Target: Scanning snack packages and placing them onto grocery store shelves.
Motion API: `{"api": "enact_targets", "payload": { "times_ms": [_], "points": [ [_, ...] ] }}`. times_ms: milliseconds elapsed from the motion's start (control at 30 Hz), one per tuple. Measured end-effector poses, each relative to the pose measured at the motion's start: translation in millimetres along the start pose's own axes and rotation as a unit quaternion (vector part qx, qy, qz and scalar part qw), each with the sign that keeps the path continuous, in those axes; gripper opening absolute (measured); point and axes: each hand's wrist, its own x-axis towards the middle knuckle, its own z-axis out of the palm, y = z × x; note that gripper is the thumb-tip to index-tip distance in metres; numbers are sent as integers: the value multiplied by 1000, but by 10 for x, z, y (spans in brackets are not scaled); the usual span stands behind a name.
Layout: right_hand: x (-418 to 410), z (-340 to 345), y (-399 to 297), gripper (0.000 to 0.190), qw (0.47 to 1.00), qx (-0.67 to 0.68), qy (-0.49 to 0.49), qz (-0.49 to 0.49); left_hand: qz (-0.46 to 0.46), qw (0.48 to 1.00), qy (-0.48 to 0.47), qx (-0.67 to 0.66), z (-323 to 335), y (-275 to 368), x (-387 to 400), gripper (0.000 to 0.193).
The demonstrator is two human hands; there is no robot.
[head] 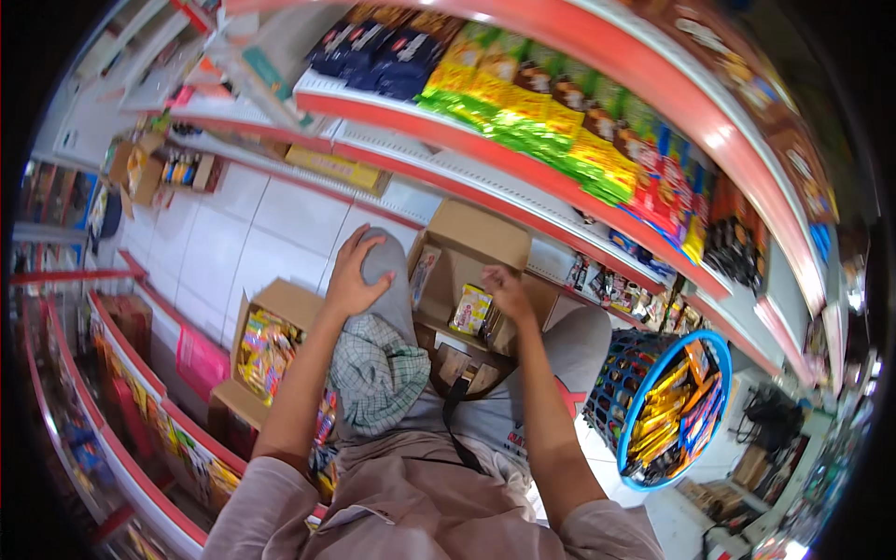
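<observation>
My left hand point(359, 271) rests on my left knee, its fingers spread around the grey cloth and nothing held. My right hand point(505, 288) is over the right side of an open cardboard box point(476, 231), fingers curled; whether something is between them cannot be told. Inside the box, just below that hand, lies a yellow and white snack packet point(472, 309) beside a dark packet, partly hidden. Another flat packet point(425, 276) leans at the box's left wall. A checked green and white cloth point(378, 374) lies on my left thigh.
Shelves with a red edge point(434, 140) and snack bags run across in front. A carton of colourful packets point(280, 301) is at my left, a blue basket point(728, 392) of packets at my right. More red-edged shelving point(126, 350) stands far left.
</observation>
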Motion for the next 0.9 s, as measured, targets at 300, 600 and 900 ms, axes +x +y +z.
{"api": "enact_targets", "payload": {
  "times_ms": [300, 600, 900],
  "points": [
    [210, 937, 1562, 45, 833, -466, -251, 160, -78, 993, -44, -71, -254, -189, 44, 69],
    [420, 853, 1409, 84, 870, -460, -106, 142, -80, 992, -53, -78, -274, -206, 89, 70],
    [253, 436, 1429, 50, 851, -510, -108, 60, -52, 995, -53, -62, -153, -64, 168, 64]
  ]
}}
